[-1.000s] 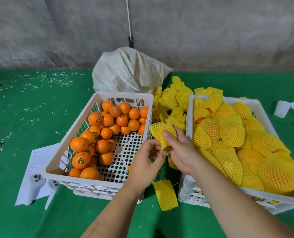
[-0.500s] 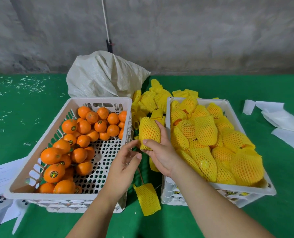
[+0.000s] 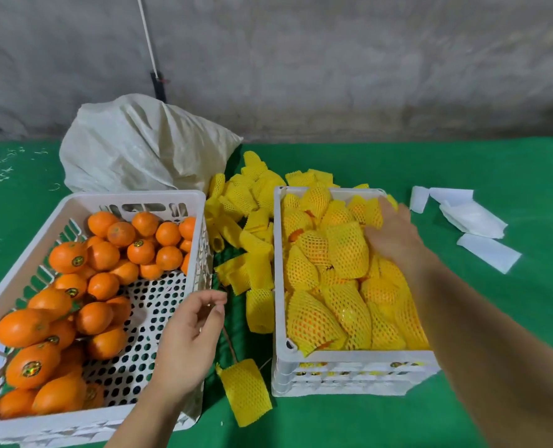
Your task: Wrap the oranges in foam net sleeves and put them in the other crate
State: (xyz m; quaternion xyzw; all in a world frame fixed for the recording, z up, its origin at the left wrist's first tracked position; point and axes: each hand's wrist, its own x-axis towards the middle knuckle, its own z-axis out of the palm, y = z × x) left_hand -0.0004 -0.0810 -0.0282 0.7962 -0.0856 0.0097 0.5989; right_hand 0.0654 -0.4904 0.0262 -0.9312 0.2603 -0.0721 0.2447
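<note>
Yellow-sleeved oranges (image 3: 346, 250) fill the right crate (image 3: 349, 367); right hand (image 3: 395, 234) rests on them, grip indiscernible. Left hand (image 3: 191, 337) hovers empty, fingers loosely curled, over the left crate (image 3: 133, 198) of bare oranges (image 3: 103, 253).

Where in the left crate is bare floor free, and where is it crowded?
In the left crate, bare perforated floor shows along its right wall, between the loose oranges and the left hand hovering there. The right crate is packed with sleeved oranges, the right hand on top. Empty sleeves clutter the gap between crates.
</note>
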